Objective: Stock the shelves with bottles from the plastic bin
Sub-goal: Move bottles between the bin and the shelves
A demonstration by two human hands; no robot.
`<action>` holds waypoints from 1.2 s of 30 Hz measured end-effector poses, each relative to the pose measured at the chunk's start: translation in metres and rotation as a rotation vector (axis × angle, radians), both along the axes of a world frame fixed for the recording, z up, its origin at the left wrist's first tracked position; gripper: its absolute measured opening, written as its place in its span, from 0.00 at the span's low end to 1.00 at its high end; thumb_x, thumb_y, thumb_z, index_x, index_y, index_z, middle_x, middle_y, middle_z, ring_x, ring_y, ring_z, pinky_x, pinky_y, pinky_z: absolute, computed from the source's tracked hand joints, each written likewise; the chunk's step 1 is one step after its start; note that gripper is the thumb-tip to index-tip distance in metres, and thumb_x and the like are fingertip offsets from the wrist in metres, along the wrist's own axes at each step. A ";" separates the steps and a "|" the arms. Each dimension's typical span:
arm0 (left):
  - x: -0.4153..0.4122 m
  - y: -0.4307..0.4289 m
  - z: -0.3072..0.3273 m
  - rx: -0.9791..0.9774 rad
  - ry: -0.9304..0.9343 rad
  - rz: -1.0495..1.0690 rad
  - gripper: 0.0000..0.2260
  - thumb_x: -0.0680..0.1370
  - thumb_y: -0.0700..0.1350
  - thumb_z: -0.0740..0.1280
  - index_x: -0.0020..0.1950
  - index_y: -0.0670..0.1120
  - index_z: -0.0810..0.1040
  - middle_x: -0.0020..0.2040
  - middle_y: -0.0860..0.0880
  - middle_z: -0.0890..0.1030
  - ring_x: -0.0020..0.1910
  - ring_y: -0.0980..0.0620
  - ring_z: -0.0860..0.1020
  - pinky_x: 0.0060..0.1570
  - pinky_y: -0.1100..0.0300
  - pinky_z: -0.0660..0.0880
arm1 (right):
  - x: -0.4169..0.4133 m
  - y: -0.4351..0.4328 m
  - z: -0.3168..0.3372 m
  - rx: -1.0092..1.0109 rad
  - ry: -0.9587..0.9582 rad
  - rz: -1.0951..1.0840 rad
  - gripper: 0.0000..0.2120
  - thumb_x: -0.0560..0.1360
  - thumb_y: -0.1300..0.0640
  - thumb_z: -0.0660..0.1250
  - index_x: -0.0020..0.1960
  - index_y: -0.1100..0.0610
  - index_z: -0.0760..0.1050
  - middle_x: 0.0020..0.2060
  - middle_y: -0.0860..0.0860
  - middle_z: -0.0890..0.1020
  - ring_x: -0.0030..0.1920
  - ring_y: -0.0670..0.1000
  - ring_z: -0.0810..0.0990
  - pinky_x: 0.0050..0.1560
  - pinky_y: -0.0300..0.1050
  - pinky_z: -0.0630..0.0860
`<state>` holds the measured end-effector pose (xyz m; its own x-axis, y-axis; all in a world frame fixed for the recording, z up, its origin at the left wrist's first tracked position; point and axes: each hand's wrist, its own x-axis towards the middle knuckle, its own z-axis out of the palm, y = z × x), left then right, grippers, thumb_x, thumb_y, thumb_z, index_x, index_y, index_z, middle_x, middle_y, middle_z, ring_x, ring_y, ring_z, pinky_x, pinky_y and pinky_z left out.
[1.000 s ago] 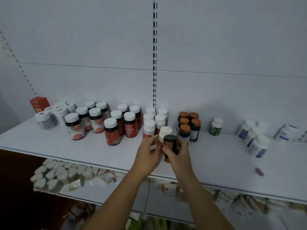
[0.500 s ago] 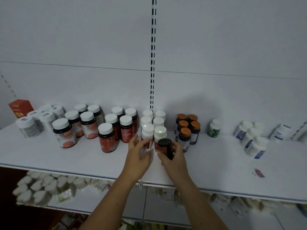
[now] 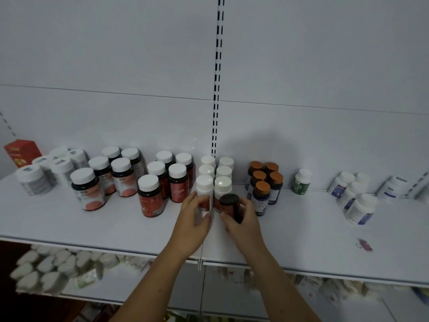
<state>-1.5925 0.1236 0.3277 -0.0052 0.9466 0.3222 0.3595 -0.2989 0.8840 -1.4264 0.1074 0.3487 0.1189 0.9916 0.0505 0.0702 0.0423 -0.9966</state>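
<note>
A white shelf [image 3: 92, 224] carries rows of bottles. My left hand [image 3: 193, 225] wraps around the front white-capped bottle [image 3: 204, 191] of a white row, which stands on the shelf. My right hand [image 3: 241, 223] grips a small dark bottle with a black cap [image 3: 229, 204], held just in front of the neighbouring white-capped bottle [image 3: 222, 188]. Orange-capped bottles [image 3: 263, 182] stand right of my hands, red-labelled ones [image 3: 151, 194] left. The plastic bin is out of view.
A green bottle [image 3: 301, 181] and white bottles with blue labels [image 3: 358, 203] stand further right. A red box [image 3: 19, 152] sits at the far left. A small red scrap [image 3: 364, 244] lies on the shelf. A lower shelf [image 3: 46, 268] holds white packs.
The view shifted, so the bottles sit further right and higher in frame. Both hands stay at the front of the white-capped row, my left closing more around the front bottle.
</note>
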 end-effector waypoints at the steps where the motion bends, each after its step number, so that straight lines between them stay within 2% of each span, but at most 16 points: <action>1: 0.000 0.000 0.000 -0.008 0.004 -0.004 0.18 0.77 0.45 0.70 0.66 0.59 0.78 0.76 0.55 0.70 0.80 0.55 0.64 0.75 0.40 0.69 | 0.000 0.000 -0.001 -0.001 0.004 0.000 0.20 0.77 0.60 0.74 0.60 0.41 0.71 0.54 0.50 0.84 0.51 0.51 0.84 0.49 0.44 0.78; 6: -0.002 -0.003 0.002 -0.023 0.029 -0.010 0.18 0.79 0.41 0.72 0.65 0.60 0.79 0.78 0.55 0.69 0.81 0.55 0.62 0.76 0.40 0.68 | 0.003 -0.004 -0.002 0.012 0.000 0.001 0.21 0.77 0.59 0.74 0.61 0.39 0.71 0.54 0.49 0.84 0.51 0.51 0.84 0.51 0.46 0.80; 10: -0.007 -0.017 0.013 -0.011 0.079 -0.006 0.19 0.80 0.41 0.72 0.66 0.61 0.78 0.79 0.55 0.67 0.80 0.58 0.62 0.77 0.44 0.68 | 0.009 -0.013 -0.001 0.020 -0.014 0.010 0.21 0.78 0.57 0.74 0.63 0.38 0.70 0.55 0.47 0.83 0.52 0.49 0.84 0.55 0.49 0.82; 12: -0.010 -0.026 0.020 0.036 0.114 -0.003 0.20 0.80 0.40 0.71 0.67 0.61 0.77 0.77 0.55 0.68 0.78 0.60 0.65 0.75 0.47 0.69 | 0.014 -0.019 0.000 0.026 -0.023 0.014 0.21 0.79 0.55 0.74 0.66 0.40 0.71 0.56 0.45 0.83 0.53 0.46 0.83 0.57 0.51 0.82; 14: -0.010 -0.035 0.030 0.128 0.151 -0.007 0.21 0.80 0.38 0.71 0.68 0.59 0.77 0.73 0.55 0.72 0.75 0.60 0.69 0.73 0.51 0.71 | 0.020 -0.027 0.003 0.026 -0.031 0.009 0.21 0.79 0.54 0.74 0.67 0.41 0.72 0.55 0.45 0.83 0.52 0.47 0.84 0.55 0.51 0.84; 16: -0.006 -0.041 0.044 0.223 0.184 -0.036 0.21 0.80 0.37 0.72 0.69 0.55 0.77 0.68 0.57 0.75 0.70 0.59 0.73 0.68 0.60 0.73 | 0.029 -0.036 0.012 0.034 -0.051 0.015 0.19 0.79 0.54 0.73 0.67 0.41 0.73 0.51 0.47 0.84 0.47 0.49 0.85 0.49 0.48 0.84; 18: 0.001 -0.048 0.061 0.261 0.232 -0.109 0.20 0.81 0.40 0.72 0.71 0.54 0.76 0.67 0.58 0.75 0.67 0.58 0.75 0.65 0.66 0.73 | 0.041 -0.047 0.025 0.064 -0.118 0.033 0.18 0.80 0.53 0.73 0.66 0.41 0.75 0.50 0.45 0.85 0.46 0.46 0.84 0.45 0.42 0.81; 20: 0.015 -0.052 0.074 0.274 0.293 -0.189 0.20 0.82 0.45 0.71 0.72 0.54 0.74 0.68 0.59 0.75 0.66 0.58 0.76 0.63 0.69 0.72 | 0.056 -0.060 0.042 0.100 -0.195 0.051 0.18 0.79 0.54 0.75 0.65 0.40 0.77 0.51 0.41 0.85 0.49 0.42 0.84 0.46 0.35 0.78; 22: 0.035 -0.055 0.085 0.319 0.388 -0.243 0.20 0.82 0.49 0.70 0.73 0.56 0.73 0.67 0.60 0.76 0.63 0.63 0.75 0.62 0.72 0.70 | 0.076 -0.074 0.058 0.113 -0.263 0.022 0.21 0.77 0.55 0.77 0.66 0.41 0.76 0.54 0.41 0.85 0.53 0.39 0.83 0.49 0.31 0.78; 24: 0.064 -0.055 0.091 0.383 0.477 -0.324 0.20 0.83 0.52 0.68 0.75 0.55 0.72 0.67 0.58 0.77 0.63 0.61 0.75 0.63 0.68 0.71 | 0.099 -0.089 0.072 0.084 -0.313 -0.060 0.27 0.73 0.55 0.81 0.67 0.44 0.74 0.54 0.42 0.84 0.50 0.36 0.83 0.47 0.29 0.77; 26: 0.096 -0.053 0.093 0.422 0.547 -0.415 0.22 0.83 0.56 0.66 0.77 0.53 0.70 0.68 0.55 0.78 0.64 0.56 0.77 0.63 0.57 0.75 | 0.127 -0.106 0.082 0.068 -0.309 -0.181 0.31 0.67 0.57 0.84 0.64 0.45 0.73 0.49 0.44 0.85 0.45 0.38 0.85 0.46 0.32 0.80; 28: 0.130 -0.053 0.093 0.446 0.585 -0.491 0.24 0.84 0.59 0.64 0.78 0.53 0.69 0.68 0.54 0.78 0.64 0.53 0.76 0.62 0.52 0.76 | 0.155 -0.127 0.088 0.077 -0.311 -0.321 0.31 0.64 0.58 0.86 0.59 0.46 0.74 0.47 0.46 0.86 0.43 0.41 0.85 0.45 0.36 0.81; 31: 0.183 -0.062 0.092 0.454 0.558 -0.628 0.26 0.82 0.60 0.62 0.79 0.54 0.67 0.69 0.54 0.77 0.64 0.52 0.75 0.61 0.52 0.75 | 0.191 -0.164 0.091 0.082 -0.312 -0.528 0.30 0.64 0.56 0.87 0.60 0.46 0.76 0.48 0.49 0.85 0.43 0.44 0.85 0.44 0.38 0.83; 33: 0.218 -0.073 0.091 0.462 0.517 -0.710 0.26 0.81 0.59 0.64 0.79 0.55 0.68 0.69 0.55 0.77 0.64 0.53 0.76 0.61 0.53 0.75 | 0.212 -0.189 0.089 0.096 -0.286 -0.648 0.32 0.64 0.53 0.87 0.62 0.42 0.76 0.50 0.50 0.84 0.47 0.46 0.86 0.48 0.43 0.84; 36: 0.270 -0.095 0.084 0.438 0.443 -0.843 0.25 0.80 0.59 0.68 0.76 0.56 0.70 0.67 0.58 0.78 0.63 0.56 0.77 0.60 0.55 0.77 | 0.244 -0.224 0.086 0.134 -0.242 -0.819 0.32 0.64 0.51 0.86 0.63 0.41 0.76 0.55 0.45 0.83 0.55 0.44 0.83 0.55 0.50 0.84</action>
<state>-1.3229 0.0281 0.4117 0.8042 0.3885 0.4499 0.1507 -0.8654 0.4778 -1.1827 -0.1166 0.4343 0.7644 0.5821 0.2772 0.3395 0.0021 -0.9406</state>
